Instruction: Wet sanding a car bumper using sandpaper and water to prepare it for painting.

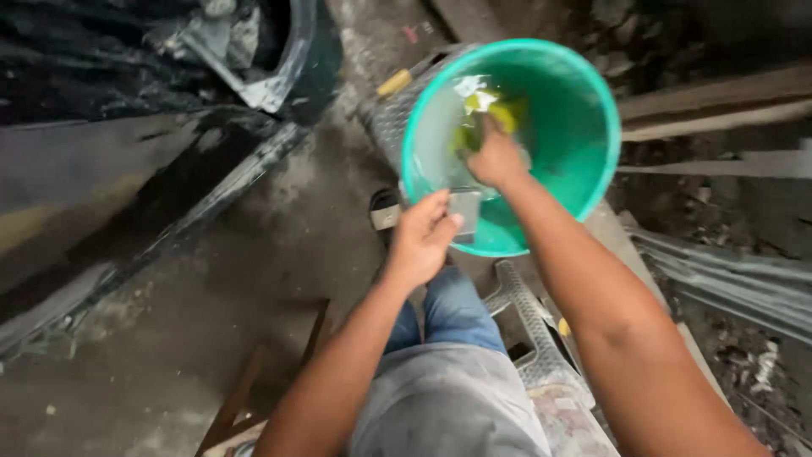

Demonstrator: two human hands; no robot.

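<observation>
A teal plastic bucket (pixel 584 101) stands tilted in front of me with water in its bottom. My right hand (pixel 495 159) reaches down inside it and presses a yellow-green sponge or cloth (pixel 489 114) against the wet inner wall. At the bucket's near rim my left hand (pixel 423 237) is closed on a flat grey rectangular object (pixel 467 207), held at the rim's edge. Which part of the grey object the fingers cover cannot be told.
The bucket rests on grey perforated plastic crates (pixel 385 118). Black plastic sheeting (pixel 127 68) lies at the upper left, wooden planks (pixel 719 101) and corrugated sheets (pixel 736 271) at the right. The wet concrete floor (pixel 254 271) spreads to the left. My knee in jeans (pixel 457 313) shows below.
</observation>
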